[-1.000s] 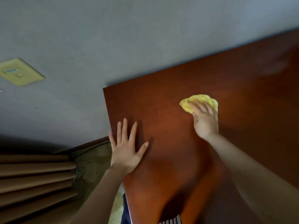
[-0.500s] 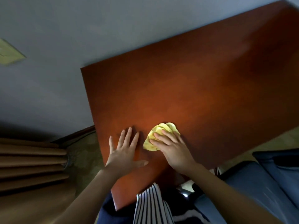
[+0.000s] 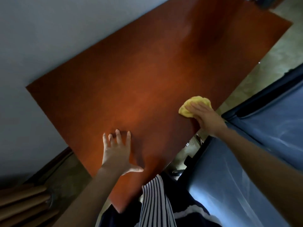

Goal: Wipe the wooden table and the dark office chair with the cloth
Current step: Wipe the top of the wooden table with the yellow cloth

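Table (image 3: 147,76): reddish-brown, glossy, bare top. Left hand (image 3: 117,154): fingers spread, palm flat on table near front edge. Cloth (image 3: 188,110): yellow, bunched, on table at right edge. Right hand (image 3: 206,118): fingers together, flat, pressing cloth down. Chair (image 3: 262,145): blue-covered, just right of table.

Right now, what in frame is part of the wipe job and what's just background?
In the job: yellow cloth under the right hand; wooden table; left hand flat on it; dark chair.

Background: wall, floor, curtain folds.
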### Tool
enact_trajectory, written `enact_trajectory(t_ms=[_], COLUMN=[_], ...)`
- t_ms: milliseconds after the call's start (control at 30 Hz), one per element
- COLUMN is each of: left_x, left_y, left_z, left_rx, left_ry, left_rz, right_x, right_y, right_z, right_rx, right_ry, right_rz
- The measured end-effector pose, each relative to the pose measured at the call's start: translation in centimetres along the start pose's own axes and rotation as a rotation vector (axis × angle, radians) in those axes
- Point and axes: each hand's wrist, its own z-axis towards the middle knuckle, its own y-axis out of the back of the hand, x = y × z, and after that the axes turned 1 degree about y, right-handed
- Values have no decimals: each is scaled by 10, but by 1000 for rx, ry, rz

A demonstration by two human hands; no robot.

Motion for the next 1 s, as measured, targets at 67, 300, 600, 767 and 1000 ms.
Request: enact_trajectory(t_ms=[67, 300, 600, 767, 1000], left_x=[9, 41, 65, 71, 77], left_y=[-1, -1, -3, -5, -8], left_z=[-1, 11, 27, 32, 36], left_rx=[-28, -121, -141, -104, -142], left_ry=[-63, -316, -463, -476, -503], left_rz=[56, 152, 147, 74, -4], right_x=[3, 86, 243, 299, 306], right_y=[1, -35, -106, -128, -150], right_z=[8, 0, -84, -128, -169], right_rx=[-26, -129, -137, -204, -145], right_ry=[-135, -461, -386, -258, 123], right_rz=[65, 83, 149, 149, 20])
